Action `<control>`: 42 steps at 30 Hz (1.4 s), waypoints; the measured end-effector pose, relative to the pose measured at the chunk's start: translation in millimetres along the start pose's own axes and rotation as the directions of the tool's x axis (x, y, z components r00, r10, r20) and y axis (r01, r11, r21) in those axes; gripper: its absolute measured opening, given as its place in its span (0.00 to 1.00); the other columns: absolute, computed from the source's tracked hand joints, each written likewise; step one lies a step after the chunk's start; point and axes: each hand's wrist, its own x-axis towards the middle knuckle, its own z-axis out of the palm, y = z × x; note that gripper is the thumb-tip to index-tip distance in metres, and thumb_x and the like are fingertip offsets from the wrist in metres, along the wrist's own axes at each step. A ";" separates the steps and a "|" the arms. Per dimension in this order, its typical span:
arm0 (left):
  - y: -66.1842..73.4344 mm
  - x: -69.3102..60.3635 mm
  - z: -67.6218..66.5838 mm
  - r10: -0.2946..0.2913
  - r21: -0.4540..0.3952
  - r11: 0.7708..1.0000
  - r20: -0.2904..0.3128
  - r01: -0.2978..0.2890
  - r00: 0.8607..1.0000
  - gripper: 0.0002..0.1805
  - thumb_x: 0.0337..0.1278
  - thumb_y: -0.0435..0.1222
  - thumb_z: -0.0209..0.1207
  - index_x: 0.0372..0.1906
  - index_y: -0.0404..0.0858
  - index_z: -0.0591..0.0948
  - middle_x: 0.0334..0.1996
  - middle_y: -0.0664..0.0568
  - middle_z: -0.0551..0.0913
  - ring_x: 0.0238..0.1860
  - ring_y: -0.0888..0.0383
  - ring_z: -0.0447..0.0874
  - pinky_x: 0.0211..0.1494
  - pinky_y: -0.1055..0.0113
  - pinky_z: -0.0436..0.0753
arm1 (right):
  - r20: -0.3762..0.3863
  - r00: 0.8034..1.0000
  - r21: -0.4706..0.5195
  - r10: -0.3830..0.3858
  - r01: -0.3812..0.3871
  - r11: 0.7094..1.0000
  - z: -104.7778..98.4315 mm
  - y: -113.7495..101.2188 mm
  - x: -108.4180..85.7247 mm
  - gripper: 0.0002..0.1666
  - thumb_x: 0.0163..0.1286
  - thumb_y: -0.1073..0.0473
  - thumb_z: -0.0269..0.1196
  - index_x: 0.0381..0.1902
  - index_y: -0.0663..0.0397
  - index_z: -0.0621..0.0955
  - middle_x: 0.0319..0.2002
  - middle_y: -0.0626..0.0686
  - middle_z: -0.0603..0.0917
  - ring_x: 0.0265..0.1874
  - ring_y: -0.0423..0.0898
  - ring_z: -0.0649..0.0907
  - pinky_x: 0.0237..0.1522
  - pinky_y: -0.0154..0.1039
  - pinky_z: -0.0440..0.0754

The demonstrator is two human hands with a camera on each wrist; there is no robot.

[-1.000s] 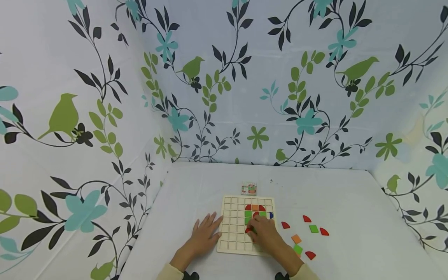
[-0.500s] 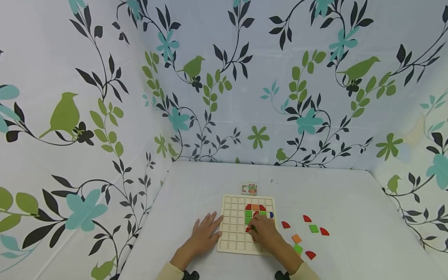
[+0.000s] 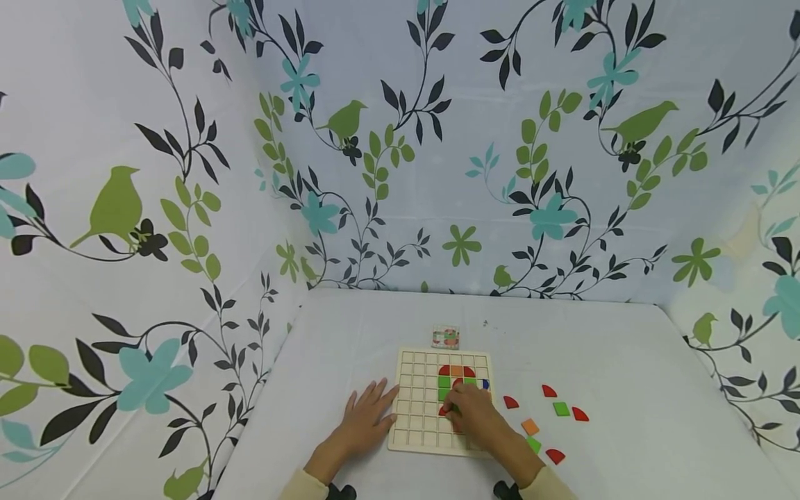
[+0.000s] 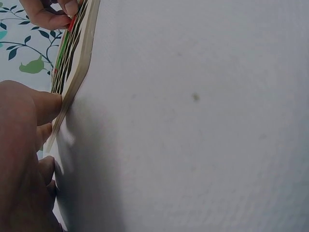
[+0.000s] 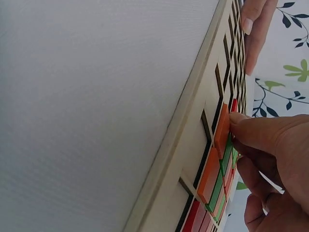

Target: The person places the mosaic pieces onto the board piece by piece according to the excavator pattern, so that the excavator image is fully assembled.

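Observation:
The left hand (image 3: 366,422) lies spread, its fingertips at the left edge of a wooden grid board (image 3: 412,437). In the left wrist view, this hand (image 4: 21,150) touches the board's side (image 4: 87,53). Over the board's right half, the right hand (image 3: 478,418) has its thumb and a finger together on a red piece (image 5: 234,104). Green pieces (image 3: 444,382), an orange piece (image 3: 457,371) and red pieces sit in the grid near it; the hand covers some cells. Orange pieces (image 5: 208,176) show beside the right thumb in the right wrist view.
Right of the board lie loose red quarter-round pieces (image 3: 580,414), green squares (image 3: 561,409) and an orange square (image 3: 530,426). A small patterned card (image 3: 446,337) is behind the board. A blue piece (image 3: 485,384) sits at the board's right edge. Patterned cloth (image 3: 400,173) surrounds the table.
The right hand shifts very slightly over the same cells, its fingers still at the red piece. The left hand stays put.

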 end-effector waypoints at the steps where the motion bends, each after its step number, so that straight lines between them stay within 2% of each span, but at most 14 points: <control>1: 0.4 -0.2 -0.4 -0.003 -0.003 1.000 0.002 0.003 1.000 0.33 0.80 0.48 0.54 0.83 0.48 0.65 0.84 0.42 0.56 0.84 0.37 0.50 0.79 0.25 0.42 | 0.007 1.000 -0.013 0.001 -0.001 1.000 0.0 0.9 -0.3 0.07 0.66 0.60 0.76 0.36 0.43 0.87 0.39 0.41 0.82 0.44 0.43 0.80 0.46 0.48 0.78; 7: 2.9 -0.2 -3.2 -0.006 -0.013 1.000 0.002 0.006 1.000 0.33 0.80 0.47 0.54 0.82 0.47 0.65 0.84 0.42 0.56 0.85 0.36 0.49 0.79 0.25 0.41 | -0.029 0.999 0.014 0.018 -0.018 1.000 -5.3 7.8 -2.9 0.06 0.67 0.59 0.76 0.37 0.43 0.87 0.43 0.43 0.84 0.49 0.48 0.82 0.48 0.54 0.79; 9: 3.1 0.3 -2.6 -0.015 -0.011 1.000 0.006 0.015 1.000 0.33 0.80 0.48 0.53 0.83 0.47 0.64 0.85 0.42 0.56 0.85 0.37 0.49 0.80 0.25 0.41 | -0.055 0.997 0.041 0.059 -0.057 0.998 -9.9 13.1 -4.2 0.06 0.67 0.60 0.75 0.37 0.44 0.87 0.43 0.44 0.84 0.47 0.49 0.81 0.48 0.55 0.78; 11: 2.6 0.8 -1.4 -0.019 -0.009 1.000 0.007 0.019 1.000 0.33 0.80 0.48 0.53 0.83 0.48 0.64 0.85 0.43 0.55 0.85 0.37 0.48 0.80 0.26 0.40 | -0.078 0.988 0.060 0.133 -0.129 0.990 -16.2 21.9 -6.2 0.05 0.68 0.59 0.74 0.37 0.45 0.86 0.42 0.46 0.83 0.45 0.49 0.81 0.48 0.55 0.78; 13: 1.8 1.1 0.2 -0.021 -0.004 1.000 0.008 0.021 1.000 0.33 0.80 0.49 0.53 0.83 0.48 0.64 0.85 0.43 0.55 0.85 0.37 0.48 0.80 0.26 0.41 | -0.106 0.966 0.058 0.237 -0.232 0.971 -24.3 34.0 -8.8 0.04 0.70 0.57 0.73 0.39 0.46 0.86 0.44 0.49 0.84 0.46 0.51 0.81 0.50 0.56 0.78; 15: 1.3 1.1 0.8 -0.021 0.003 1.000 0.009 0.021 1.000 0.33 0.80 0.49 0.53 0.83 0.48 0.64 0.85 0.43 0.55 0.85 0.37 0.48 0.80 0.26 0.41 | -0.128 0.929 0.070 0.347 -0.340 0.938 -35.1 49.0 -12.6 0.07 0.72 0.56 0.72 0.44 0.50 0.86 0.48 0.54 0.84 0.49 0.54 0.81 0.54 0.58 0.79; 17: 1.1 0.9 0.5 -0.016 0.001 1.000 0.003 0.016 1.000 0.33 0.80 0.49 0.53 0.83 0.48 0.64 0.85 0.43 0.56 0.85 0.37 0.49 0.80 0.25 0.41 | -0.165 0.891 0.065 0.422 -0.417 0.906 -46.9 66.3 -17.5 0.11 0.73 0.56 0.70 0.48 0.56 0.85 0.51 0.61 0.82 0.52 0.60 0.80 0.55 0.62 0.78; 21: 0.7 1.1 0.5 -0.014 0.006 1.000 0.001 0.014 1.000 0.33 0.80 0.48 0.54 0.83 0.48 0.64 0.85 0.42 0.56 0.85 0.37 0.50 0.80 0.25 0.42 | -0.209 0.819 0.038 0.535 -0.540 0.841 -64.7 102.6 -31.9 0.20 0.72 0.59 0.69 0.54 0.67 0.80 0.54 0.73 0.78 0.53 0.70 0.78 0.52 0.66 0.76; 24: 0.6 1.5 1.2 -0.017 0.009 1.000 0.006 0.017 1.000 0.33 0.80 0.49 0.53 0.83 0.48 0.64 0.85 0.42 0.56 0.85 0.37 0.50 0.80 0.25 0.42 | -0.193 0.786 0.012 0.588 -0.597 0.802 -69.6 124.1 -42.4 0.20 0.71 0.60 0.69 0.51 0.71 0.78 0.49 0.74 0.78 0.49 0.71 0.78 0.48 0.66 0.76; 26: 0.8 1.4 1.2 -0.021 0.008 1.000 0.006 0.021 1.000 0.33 0.80 0.48 0.54 0.83 0.48 0.64 0.85 0.42 0.56 0.85 0.37 0.50 0.80 0.25 0.42 | -0.183 0.787 -0.001 0.590 -0.600 0.800 -70.5 133.5 -46.1 0.15 0.71 0.62 0.68 0.46 0.70 0.79 0.42 0.71 0.79 0.43 0.69 0.80 0.44 0.65 0.77; 29: 1.0 1.1 1.3 -0.023 0.011 1.000 0.004 0.023 1.000 0.33 0.79 0.48 0.54 0.83 0.48 0.65 0.84 0.42 0.56 0.85 0.37 0.50 0.80 0.25 0.42 | -0.188 0.815 0.004 0.548 -0.557 0.831 -68.8 139.2 -48.0 0.07 0.72 0.66 0.66 0.39 0.66 0.80 0.35 0.64 0.79 0.35 0.61 0.81 0.39 0.60 0.79; 32: 1.4 1.6 0.9 -0.020 0.012 1.000 0.002 0.020 1.000 0.33 0.80 0.48 0.54 0.83 0.48 0.64 0.84 0.42 0.56 0.85 0.37 0.50 0.80 0.25 0.42 | -0.184 0.837 0.039 0.515 -0.517 0.855 -66.6 138.3 -48.1 0.07 0.72 0.65 0.67 0.40 0.65 0.81 0.33 0.61 0.79 0.34 0.56 0.80 0.39 0.58 0.80; 36: 2.2 2.8 0.7 -0.019 0.003 1.000 0.004 0.019 1.000 0.33 0.80 0.48 0.53 0.83 0.48 0.64 0.85 0.42 0.56 0.85 0.37 0.49 0.80 0.25 0.41 | -0.123 0.844 0.059 0.523 -0.519 0.852 -70.1 131.4 -49.1 0.13 0.70 0.61 0.70 0.46 0.66 0.82 0.38 0.62 0.81 0.38 0.57 0.81 0.42 0.60 0.79; 42: 3.9 2.8 -0.3 -0.027 0.008 1.000 0.009 0.027 1.000 0.33 0.80 0.49 0.53 0.83 0.49 0.64 0.85 0.43 0.56 0.85 0.37 0.49 0.80 0.26 0.41 | -0.018 0.849 0.068 0.528 -0.526 0.848 -77.3 122.7 -49.4 0.10 0.69 0.65 0.70 0.45 0.63 0.81 0.37 0.58 0.81 0.39 0.55 0.81 0.45 0.61 0.76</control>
